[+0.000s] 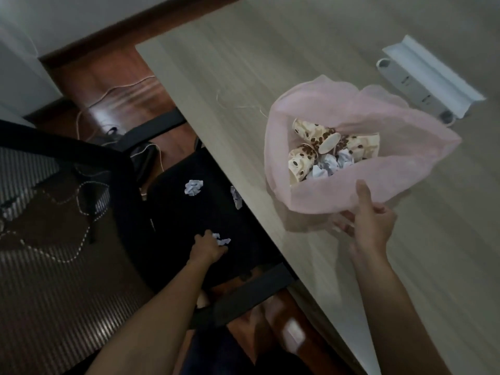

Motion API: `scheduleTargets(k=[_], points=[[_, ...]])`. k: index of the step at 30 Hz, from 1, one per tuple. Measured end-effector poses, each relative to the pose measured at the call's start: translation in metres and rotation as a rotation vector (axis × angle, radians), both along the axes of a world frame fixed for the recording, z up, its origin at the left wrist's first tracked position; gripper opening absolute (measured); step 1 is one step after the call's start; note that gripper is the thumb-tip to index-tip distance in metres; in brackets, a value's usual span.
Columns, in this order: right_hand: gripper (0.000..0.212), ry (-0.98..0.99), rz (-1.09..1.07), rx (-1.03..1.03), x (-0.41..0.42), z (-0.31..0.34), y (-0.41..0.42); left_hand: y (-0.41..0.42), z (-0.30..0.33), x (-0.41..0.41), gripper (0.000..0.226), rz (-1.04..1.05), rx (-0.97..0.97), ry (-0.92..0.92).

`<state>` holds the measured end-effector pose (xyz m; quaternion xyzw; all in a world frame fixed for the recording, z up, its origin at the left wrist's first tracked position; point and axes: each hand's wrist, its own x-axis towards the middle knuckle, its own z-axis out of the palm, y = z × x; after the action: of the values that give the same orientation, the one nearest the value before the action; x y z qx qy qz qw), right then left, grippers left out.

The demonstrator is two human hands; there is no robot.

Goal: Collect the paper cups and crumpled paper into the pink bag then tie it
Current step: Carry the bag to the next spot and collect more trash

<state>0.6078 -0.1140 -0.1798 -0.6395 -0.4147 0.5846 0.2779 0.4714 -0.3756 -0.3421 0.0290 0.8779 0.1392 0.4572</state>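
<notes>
Right of centre, the thin pink bag (pixel 359 147) gapes on the wood-grain surface (pixel 216 85), half-hiding paper cups (pixel 303 158) and crumpled paper (pixel 327 163). Right hand (pixel 370 220) fingers pinch its rim; left hand (pixel 208 247) fingers close on a blurred paper ball (pixel 223 240) on the dark chair seat (pixel 189 217).

Bag mouth (pixel 351 147) open from above; table edge (pixel 243 212) overhangs chair seat (pixel 189 212).

Legible text: none that I can read. The cups (pixel 303 158) carry only a coffee-bean print, no words. The power strip (pixel 414 87) shows small dark marks, too blurred to make out. No labels, brands or numbers elsewhere.
</notes>
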Motion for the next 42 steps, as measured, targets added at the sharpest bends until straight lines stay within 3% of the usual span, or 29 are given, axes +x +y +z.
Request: scheduleTargets(k=[4, 8, 13, 17, 19, 23, 26, 28, 31, 33, 35, 38, 40, 42], points=[[0.075, 0.060, -0.079, 0.063, 0.007, -0.011, 0.019, 0.017, -0.047, -0.003, 0.067, 0.109, -0.009, 0.016], [0.034, 0.100, 0.049, 0.186, 0.014, -0.021, 0.030, 0.022, -0.090, 0.001, 0.048, 0.074, -0.080, 0.090], [0.012, 0.107, 0.147, 0.206, 0.016, -0.030, 0.032, 0.019, -0.104, 0.015, 0.020, 0.275, -0.036, 0.201], [0.013, 0.146, 0.196, 0.198, 0.010, -0.021, 0.028, 0.029, -0.057, 0.007, 0.031, 0.558, 0.160, 0.369], [0.017, 0.167, 0.212, 0.186, 0.005, -0.014, 0.026, 0.037, -0.013, -0.007, 0.026, 0.686, 0.335, 0.473], [0.025, 0.178, 0.206, 0.168, -0.005, -0.002, 0.023, 0.064, 0.097, -0.042, 0.016, 0.735, 0.702, 0.748], [0.033, 0.189, 0.221, 0.149, -0.010, 0.002, 0.021, 0.094, 0.183, -0.045, 0.024, 0.503, 1.031, 0.823], [0.033, 0.197, 0.238, 0.143, -0.012, 0.004, 0.020, 0.117, 0.221, -0.034, 0.027, 0.158, 1.112, 0.806], [0.034, 0.223, 0.219, 0.145, -0.013, 0.008, 0.018, 0.147, 0.245, -0.015, 0.043, -0.383, 0.917, 0.796], [0.035, 0.220, 0.210, 0.149, -0.014, 0.010, 0.017, 0.154, 0.244, -0.012, 0.062, -0.502, 0.792, 0.808], [0.035, 0.198, 0.212, 0.159, -0.015, 0.010, 0.016, 0.148, 0.238, -0.020, 0.056, -0.401, 0.899, 0.888], [0.036, 0.157, 0.205, 0.154, -0.019, 0.006, 0.009, 0.123, 0.208, -0.044, 0.025, 0.093, 1.021, 1.006], [0.033, 0.154, 0.197, 0.148, -0.024, 0.004, 0.002, 0.099, 0.171, -0.067, 0.011, 0.452, 0.933, 0.984], [0.027, 0.170, 0.186, 0.132, -0.029, 0.001, -0.005, 0.075, 0.122, -0.090, 0.010, 0.553, 0.673, 0.880]])
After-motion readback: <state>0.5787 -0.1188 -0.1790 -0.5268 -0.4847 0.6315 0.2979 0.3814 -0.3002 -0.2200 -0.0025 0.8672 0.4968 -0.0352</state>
